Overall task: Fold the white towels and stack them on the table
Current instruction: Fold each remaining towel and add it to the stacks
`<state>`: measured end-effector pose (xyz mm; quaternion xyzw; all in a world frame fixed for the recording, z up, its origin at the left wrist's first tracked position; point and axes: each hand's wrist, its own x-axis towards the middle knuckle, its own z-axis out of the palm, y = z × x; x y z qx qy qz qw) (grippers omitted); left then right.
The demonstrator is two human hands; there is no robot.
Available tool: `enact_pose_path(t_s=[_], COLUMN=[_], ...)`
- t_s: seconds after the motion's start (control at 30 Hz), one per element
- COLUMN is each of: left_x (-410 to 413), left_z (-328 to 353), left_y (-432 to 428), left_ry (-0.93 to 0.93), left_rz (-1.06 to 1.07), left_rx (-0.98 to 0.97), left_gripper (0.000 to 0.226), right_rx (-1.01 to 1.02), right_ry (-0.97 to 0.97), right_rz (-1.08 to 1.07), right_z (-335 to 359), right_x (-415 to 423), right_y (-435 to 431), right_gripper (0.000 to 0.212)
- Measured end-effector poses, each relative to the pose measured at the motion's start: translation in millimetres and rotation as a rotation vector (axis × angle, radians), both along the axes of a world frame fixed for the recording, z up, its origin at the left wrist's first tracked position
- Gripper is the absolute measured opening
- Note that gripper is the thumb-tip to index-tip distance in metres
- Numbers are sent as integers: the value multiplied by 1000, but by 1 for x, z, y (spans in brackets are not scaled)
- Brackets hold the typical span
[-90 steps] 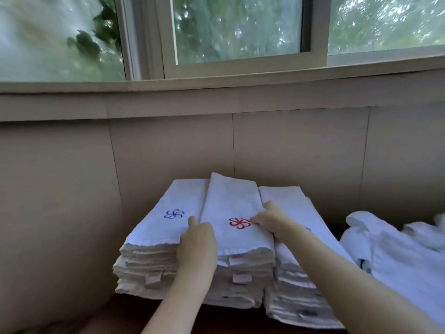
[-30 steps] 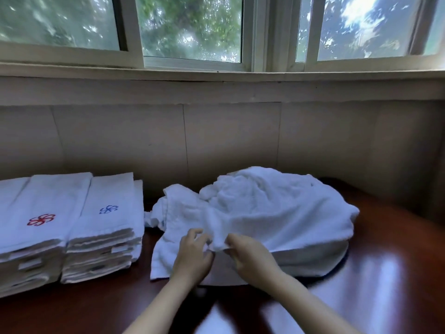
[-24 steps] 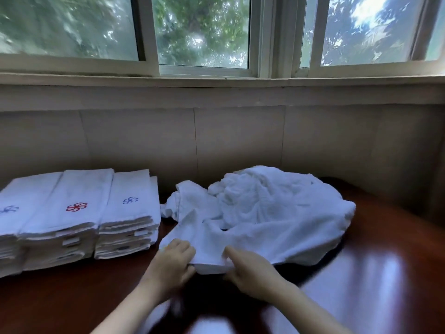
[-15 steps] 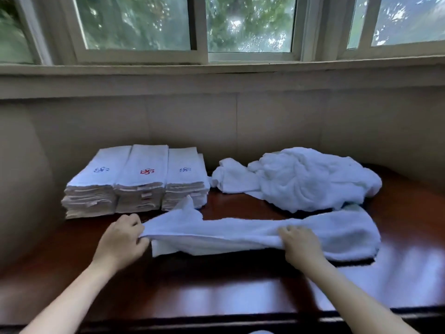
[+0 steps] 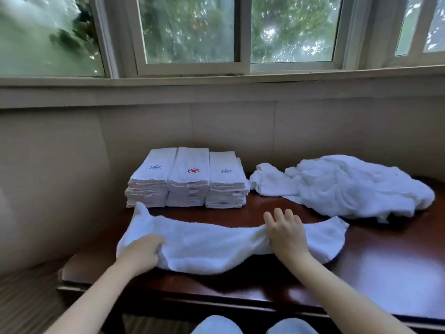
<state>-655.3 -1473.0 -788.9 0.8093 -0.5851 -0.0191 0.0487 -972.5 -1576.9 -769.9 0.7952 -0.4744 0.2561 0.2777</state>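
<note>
1. We have drawn one towel (image 5: 212,244) out of the pile (image 5: 349,189); it now lies stretched on the table (image 5: 385,273), in front of the stacks (image 5: 187,179).
2. Our left hand (image 5: 142,251) grips its left end; our right hand (image 5: 286,231) presses flat on it, fingers straight.
3. Folding can begin.

A long white towel (image 5: 212,247) lies across the dark table (image 5: 385,273). The right hand (image 5: 286,233) is flat on it with fingers spread, and the left hand (image 5: 142,251) curls into its left end. Behind stand three folded stacks (image 5: 187,179) beside a rumpled white pile (image 5: 349,186).
</note>
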Motion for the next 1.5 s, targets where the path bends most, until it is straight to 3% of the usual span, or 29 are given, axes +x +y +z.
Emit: enact_pose_path(t_s=[0.1, 0.17, 0.2, 0.3, 0.37, 0.43, 0.5, 0.6, 0.73, 0.83, 0.9, 0.93, 1.07, 1.1, 1.17, 1.23, 1.33, 1.43, 1.5], left_x=[4, 15, 22, 40, 47, 54, 63, 68, 54, 44, 40, 38, 8, -2, -18, -30, -41, -45, -44], left_z=[12, 30, 42, 79, 106, 135, 163, 200, 236, 238, 228, 220, 147, 121, 73, 51, 52, 65, 78], left_y=[-2, -4, -7, -39, -68, -92, -107, -118, -110, -91, -75, -66, -23, -15, 1, 14, 16, 11, 9], left_ry=[-42, -137, -132, 129, 359, 517, 526, 319, 177, 61, -8, -54, -354, -372, -312, -240, -179, -92, 97], left_rz=[254, 330, 356, 452, 475, 408, 343, 249, 59, 13, 29, 36, 53, 57, 57, 52, 43, 61, 220], left_rx=[-98, -264, -357, -623, -696, -748, -784, -892, -1071, -1121, -1045, -917, 214, 421, 715, 768, 635, 551, 329], left_gripper=[25, 20, 20, 30, 33, 38, 40, 41, 39, 30, 27, 32, 22, 18, 20, 18, 12, 15, 24], right_rx=[-75, 26, 187, 630, 783, 736, 595, 430, 314, 202, 166, 210, 801, 929, 1067, 1043, 945, 869, 670], right_ry=[-11, -19, -15, -343, -528, -561, -616, -739, -918, -883, -747, -641, 126, 270, 359, 255, 214, 270, 205], right_rz=[-91, -175, -238, -542, -465, -297, -215, -81, 52, 62, 45, 28, -173, -171, -97, -52, -34, -113, -221], right_z=[0, 13, 26, 78, 106, 139, 170, 213, 244, 240, 222, 208, 110, 80, 30, 0, -16, -9, 8], right_x=[-13, -24, -29, -36, -32, -27, -30, -42, -62, -81, -98, -108, -136, -141, -148, -153, -161, -161, -154], right_y=[-21, -37, -46, -82, -105, -118, -131, -141, -131, -108, -89, -79, -32, -20, 2, 15, 18, 13, 11], right_gripper=[27, 22, 17, 12, 14, 9, 20, 30, 35, 30, 23, 24, 30, 32, 36, 49, 64, 49, 31])
